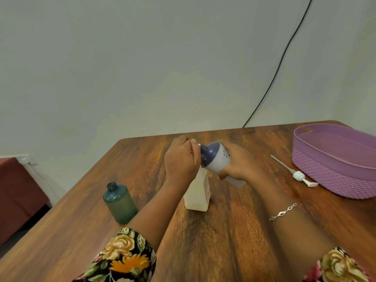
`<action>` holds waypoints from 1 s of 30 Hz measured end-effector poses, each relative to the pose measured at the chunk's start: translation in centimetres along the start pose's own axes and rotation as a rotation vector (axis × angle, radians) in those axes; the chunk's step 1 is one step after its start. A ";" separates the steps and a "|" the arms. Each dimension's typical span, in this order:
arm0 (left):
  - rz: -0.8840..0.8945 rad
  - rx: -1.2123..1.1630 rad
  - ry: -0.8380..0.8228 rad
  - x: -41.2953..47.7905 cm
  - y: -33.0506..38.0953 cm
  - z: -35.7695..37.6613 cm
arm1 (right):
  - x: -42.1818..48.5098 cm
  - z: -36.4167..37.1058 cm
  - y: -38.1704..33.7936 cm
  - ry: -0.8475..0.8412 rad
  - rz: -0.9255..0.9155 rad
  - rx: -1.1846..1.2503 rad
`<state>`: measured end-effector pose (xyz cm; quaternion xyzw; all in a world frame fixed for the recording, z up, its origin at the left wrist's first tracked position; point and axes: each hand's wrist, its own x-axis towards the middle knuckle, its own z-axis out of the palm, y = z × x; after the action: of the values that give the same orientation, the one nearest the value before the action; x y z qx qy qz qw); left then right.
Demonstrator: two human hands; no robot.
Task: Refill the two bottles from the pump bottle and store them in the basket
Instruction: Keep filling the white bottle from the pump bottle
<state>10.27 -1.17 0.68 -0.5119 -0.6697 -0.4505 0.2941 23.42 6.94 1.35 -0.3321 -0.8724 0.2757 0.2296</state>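
Wood-grain table (234, 231) runs up to a plain pale wall (142, 68), with a black cable (284, 51) trailing down the wall to the table's far edge.

At the middle of the table my right hand (240, 161) is wrapped round the body of a white bottle (218, 159), which I hold off the surface, tipped on its side with its top pointing left. My left hand (181, 159) is closed on the dark blue cap (205, 154) of that bottle, fingers curled round its narrow tip. Whether the cap is tight or loose I cannot tell.

Just below and in front of my hands the cream pump bottle (198, 192) stands upright on the table. Its neck is hidden behind my left hand. Its pump head (299, 176), white with a long dip tube, lies flat on the wood to the right, just beside the purple basket (333, 174). The basket sits at the table's far right corner, partly cut off by the frame.

To the left, well apart from my hands, a teal bottle (120, 202) stands upright with its mouth uncapped.

A silver chain bracelet (282, 212) is on my right wrist, and floral sleeves (126, 255) cover both upper arms. Off the table's left edge is a reddish-brown piece of furniture (18, 190).
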 end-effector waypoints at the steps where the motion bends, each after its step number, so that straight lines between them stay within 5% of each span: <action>1: 0.006 0.007 0.001 -0.2 -0.1 0.0 | 0.0 0.0 0.1 -0.001 -0.003 0.002; 11: 0.013 -0.016 -0.004 -2.1 0.1 0.5 | 0.2 0.4 0.1 0.011 0.009 0.046; 30: -0.283 -0.306 0.043 -3.9 4.6 0.5 | -1.2 0.7 1.2 0.043 0.091 0.314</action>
<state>15.85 -2.03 -1.45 -0.4419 -0.6521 -0.5947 0.1608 24.36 6.58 -0.22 -0.3369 -0.7976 0.4117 0.2844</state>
